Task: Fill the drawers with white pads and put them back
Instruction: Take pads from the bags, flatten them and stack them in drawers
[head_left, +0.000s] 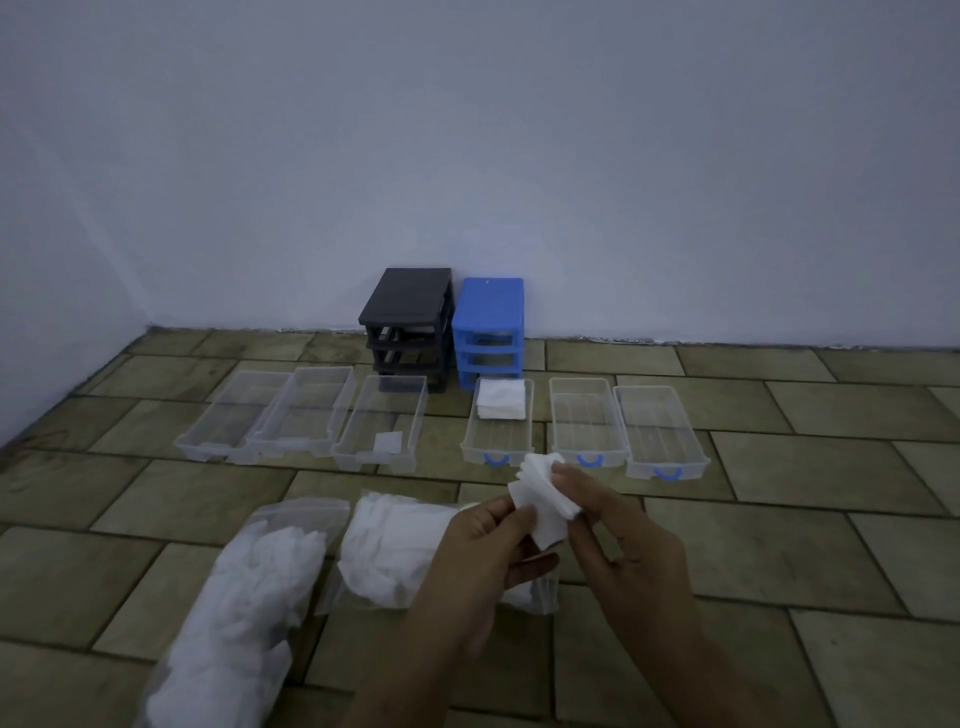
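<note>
Pads (540, 499): a small fanned bundle of white squares, held above the floor (779, 519) between both hands, in front of the drawer row. Left hand (483, 551): grip closed on the bundle's lower left edge, thumb and forefinger pinching. Right hand (623, 530): grip closed on the bundle's right side, fingertips curled round it.

Drawers, six, clear plastic, laid out in a row on the tiled floor. Three plain ones are set to the left; the innermost drawer (382, 423) contains one flat pad (388, 442) near its front. Three with blue handles are set to the right; the nearest of these (497, 423) carries a pad stack (498, 399) at its far end.

Frames, two, stood against the wall (467, 130) behind the row: black cabinet (408, 322) and blue cabinet (488, 327), touching side by side, slots open.

Bags, two, clear plastic, stuffed with white pads, lain on the floor: one (249, 597) at lower left, one (389, 551) partly hidden by the left hand.
</note>
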